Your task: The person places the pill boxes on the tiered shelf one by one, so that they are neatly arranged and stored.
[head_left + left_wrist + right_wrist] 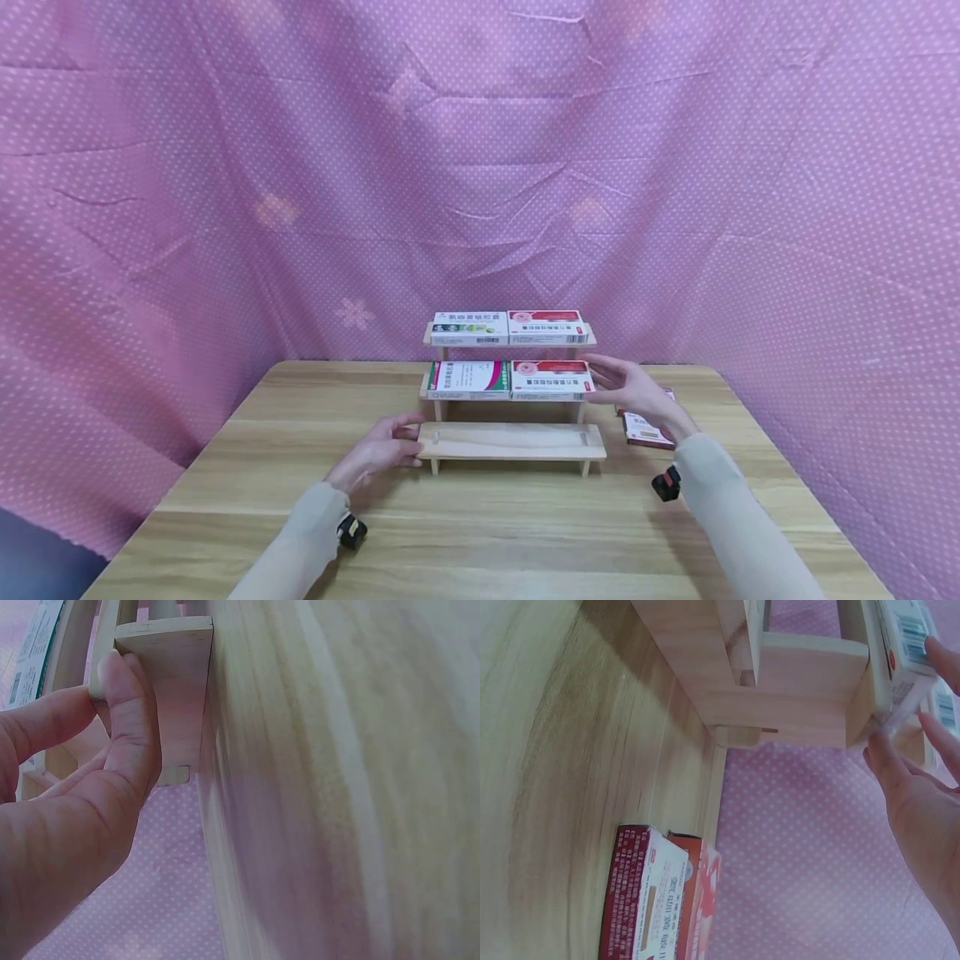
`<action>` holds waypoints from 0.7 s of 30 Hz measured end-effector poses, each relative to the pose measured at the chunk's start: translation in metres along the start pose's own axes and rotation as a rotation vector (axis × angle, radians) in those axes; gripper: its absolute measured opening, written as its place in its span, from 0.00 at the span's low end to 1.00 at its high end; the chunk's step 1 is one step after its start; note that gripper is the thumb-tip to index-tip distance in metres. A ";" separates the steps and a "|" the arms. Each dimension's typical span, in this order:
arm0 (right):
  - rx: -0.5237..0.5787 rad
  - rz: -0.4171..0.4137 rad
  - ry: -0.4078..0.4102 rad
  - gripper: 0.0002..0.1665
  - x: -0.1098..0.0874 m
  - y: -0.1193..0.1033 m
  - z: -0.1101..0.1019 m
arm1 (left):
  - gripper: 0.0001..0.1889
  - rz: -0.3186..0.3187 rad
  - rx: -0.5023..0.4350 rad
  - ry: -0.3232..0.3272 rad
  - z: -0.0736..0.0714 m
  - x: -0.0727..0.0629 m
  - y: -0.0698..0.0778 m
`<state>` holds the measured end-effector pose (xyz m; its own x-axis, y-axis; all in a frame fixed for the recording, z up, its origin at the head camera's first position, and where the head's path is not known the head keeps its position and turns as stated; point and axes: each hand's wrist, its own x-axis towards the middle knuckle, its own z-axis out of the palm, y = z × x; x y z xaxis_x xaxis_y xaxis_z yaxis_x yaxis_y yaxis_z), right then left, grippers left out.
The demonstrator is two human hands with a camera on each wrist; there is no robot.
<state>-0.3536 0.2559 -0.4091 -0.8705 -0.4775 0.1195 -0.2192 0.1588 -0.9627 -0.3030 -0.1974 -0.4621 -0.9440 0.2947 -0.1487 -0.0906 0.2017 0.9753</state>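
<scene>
A three-step wooden display rack (510,440) stands on the table. My left hand (386,447) pinches the left end of its lowest board; the left wrist view shows thumb and fingers (127,727) closed on the board's edge. At the right end of the middle step, my right hand (637,392) holds the end of a red-and-white medicine box (551,379). In the right wrist view one fingertip (941,664) is at the box's barcode side, while another finger (889,761) touches the board's corner. A green-and-magenta medicine box (468,379) lies left of it.
The top step carries a white medicine box (470,327) and a red-and-white medicine box (546,327). Right of the rack, dark-red and white medicine boxes (647,428) lie on the table (480,533), partly behind my right hand. A pink dotted curtain (480,192) hangs behind.
</scene>
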 end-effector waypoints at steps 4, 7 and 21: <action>0.016 0.013 0.033 0.49 -0.007 0.001 -0.006 | 0.34 0.002 -0.005 -0.001 0.000 0.001 0.000; -0.038 0.023 0.078 0.45 -0.012 0.003 -0.009 | 0.34 0.007 -0.008 -0.009 -0.001 0.001 0.000; -0.175 0.053 0.254 0.29 -0.034 0.017 -0.030 | 0.34 0.000 -0.027 -0.012 0.000 0.002 -0.002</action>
<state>-0.3411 0.3003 -0.4219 -0.9602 -0.2371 0.1479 -0.2237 0.3348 -0.9153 -0.3046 -0.1975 -0.4640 -0.9402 0.3055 -0.1508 -0.0998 0.1763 0.9793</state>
